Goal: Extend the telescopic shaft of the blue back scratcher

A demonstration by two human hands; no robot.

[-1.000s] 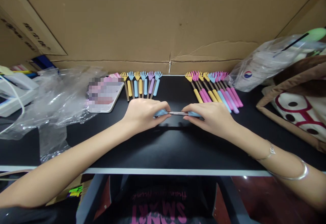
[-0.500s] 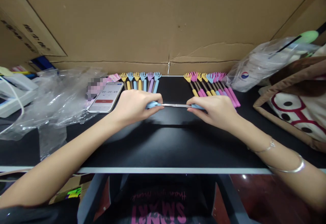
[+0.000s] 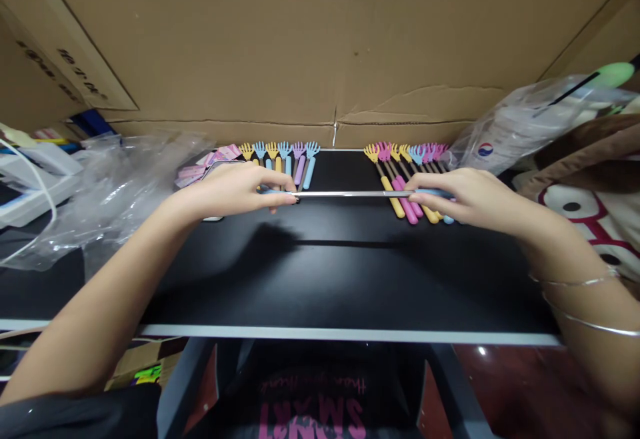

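On the far left, crumpled clear plastic wrap (image 3: 115, 179) lies on the black counter (image 3: 320, 279), just beside some pink packets (image 3: 200, 169). The left forearm comes in low from the bottom corner, angled up and inward, wrist nearly flat. The left hand (image 3: 235, 189) is palm down, fingers curled closed on the blue end of a telescopic back scratcher (image 3: 350, 194), right in front of the left row of scratchers (image 3: 280, 162) laid side by side against the cardboard wall (image 3: 320, 46). The thin metal rod runs level across the middle, held above the counter with its shadow below. At its other end, the right hand (image 3: 460, 196), knuckles up, thumb under, pinches the blue grip, hovering over the right row of scratchers (image 3: 410, 179) in yellow, pink and blue. The right forearm slopes down to the lower right corner, two thin bangles (image 3: 580, 302) on the wrist. Beyond it, a clear plastic bag (image 3: 525, 126) leans on a brown tote bag (image 3: 595, 186).
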